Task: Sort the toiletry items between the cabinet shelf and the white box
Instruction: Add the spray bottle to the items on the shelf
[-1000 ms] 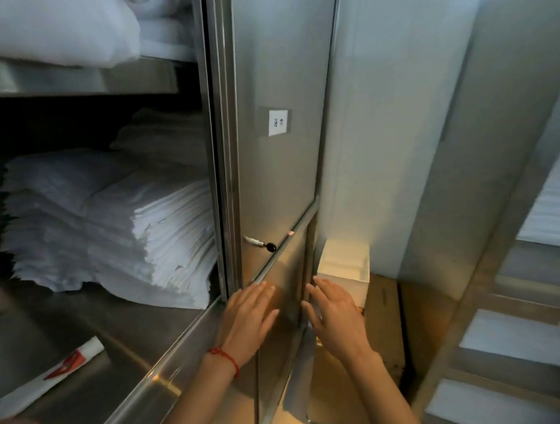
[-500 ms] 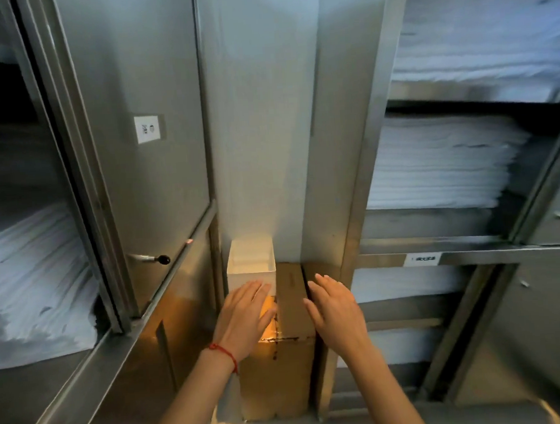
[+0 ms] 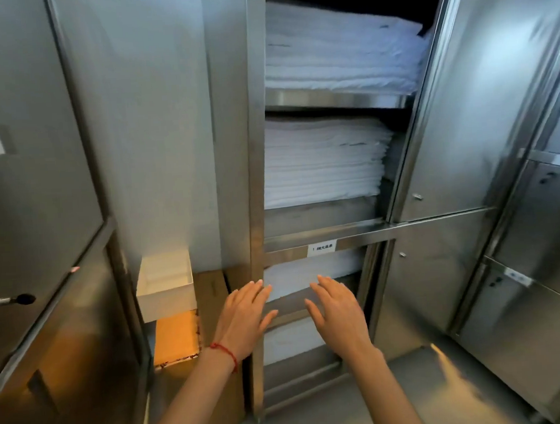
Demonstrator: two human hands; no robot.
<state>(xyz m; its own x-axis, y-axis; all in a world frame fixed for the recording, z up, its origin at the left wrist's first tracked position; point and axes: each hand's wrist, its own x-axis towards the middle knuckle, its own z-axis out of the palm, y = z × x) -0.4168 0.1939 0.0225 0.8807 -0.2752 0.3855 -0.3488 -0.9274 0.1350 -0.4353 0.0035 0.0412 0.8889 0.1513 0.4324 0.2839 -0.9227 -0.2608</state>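
Your view has swung to the right since half a second ago: the white box (image 3: 165, 286), which sat just beyond your fingertips, now lies off to the left of your left hand (image 3: 244, 319), and the open steel cabinet (image 3: 252, 180) fills the middle of the scene. Both your hands are held out flat, palms down, fingers spread and relaxed, holding nothing. Your left hand, with a red string bracelet (image 3: 226, 351) at the wrist, hovers in front of the cabinet's left post. Your right hand (image 3: 339, 311) hovers beside it, in front of the lower shelf opening. The white box is open at the top and rests on a brown cardboard carton (image 3: 211, 294) that stands on the floor between two cabinets, against the pale wall. What is inside the box cannot be made out. Stacks of folded white linens (image 3: 321, 163) fill the shelves above your hands. A closed steel door (image 3: 31, 181) stands at far left.
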